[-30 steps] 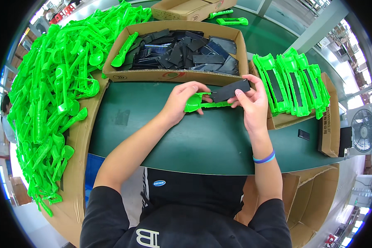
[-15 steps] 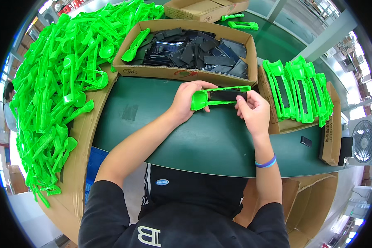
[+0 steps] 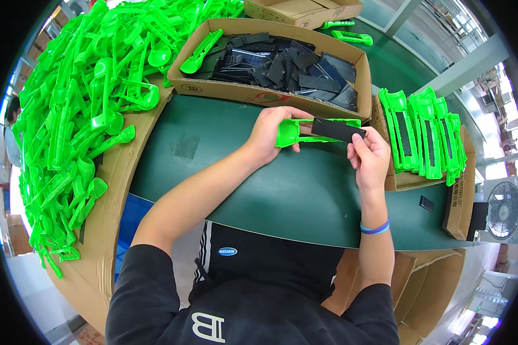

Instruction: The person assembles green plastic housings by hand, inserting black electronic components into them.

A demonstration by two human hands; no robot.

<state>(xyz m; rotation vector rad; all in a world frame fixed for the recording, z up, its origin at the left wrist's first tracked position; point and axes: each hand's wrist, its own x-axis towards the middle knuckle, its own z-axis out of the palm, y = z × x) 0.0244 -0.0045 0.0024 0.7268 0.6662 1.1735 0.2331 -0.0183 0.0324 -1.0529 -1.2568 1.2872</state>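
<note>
My left hand [image 3: 269,135] is closed round the wide end of a bright green plastic shell [image 3: 287,134], which lies lengthwise above the table. A flat black rectangular plate [image 3: 335,130] is pinched at its right end by my right hand [image 3: 369,154]. The plate sits tilted across the shell's long opening and covers part of it; whether it touches the frame I cannot tell. Just beyond my hands stands a cardboard box [image 3: 236,92] full of similar black plates [image 3: 282,62], with one green shell [image 3: 201,52] lying on its left side.
A large heap of green shells [image 3: 69,126] rises at the left on cardboard. Green shells with black plates [image 3: 423,135] stand in a carton [image 3: 457,215] at the right. A small black piece [image 3: 426,203] lies on the green table [image 3: 242,190]; a fan [image 3: 503,210] stands beyond.
The black plate was lying inside the shell's opening; now it is raised and tilted over it in my right hand. The whole view has shifted slightly.
</note>
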